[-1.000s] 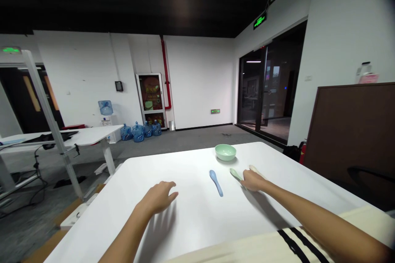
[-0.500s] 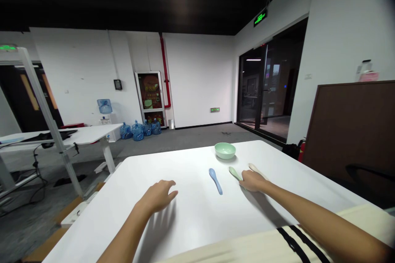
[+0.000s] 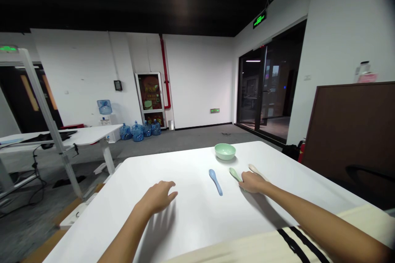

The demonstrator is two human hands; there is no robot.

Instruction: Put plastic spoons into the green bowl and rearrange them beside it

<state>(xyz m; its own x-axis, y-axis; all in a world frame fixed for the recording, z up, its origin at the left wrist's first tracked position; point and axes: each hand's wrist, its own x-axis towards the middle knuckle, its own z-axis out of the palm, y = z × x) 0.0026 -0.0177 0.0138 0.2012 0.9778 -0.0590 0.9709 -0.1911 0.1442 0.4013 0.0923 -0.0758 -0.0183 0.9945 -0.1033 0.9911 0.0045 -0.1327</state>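
Observation:
My right hand (image 3: 253, 182) is closed over the handle of a green spoon (image 3: 233, 173); the bowl end sticks out past my fingers toward the far left. Just to its right lies a cream-coloured spoon (image 3: 256, 169), its lower part hidden behind my hand. A blue spoon (image 3: 215, 181) rests on the white table (image 3: 191, 218) left of the green one. Over the table's left half hovers my left hand (image 3: 159, 197), thumb and fingers apart, holding nothing. A light green bowl (image 3: 225, 152) stands beyond the spoons.
To the left is another white table (image 3: 89, 134) with a metal post (image 3: 49, 119) and cables. Blue water jugs (image 3: 137, 131) stand by the far wall. A brown partition (image 3: 352, 131) is on the right. Cream cloth with black stripes (image 3: 294, 244) lies along the near edge.

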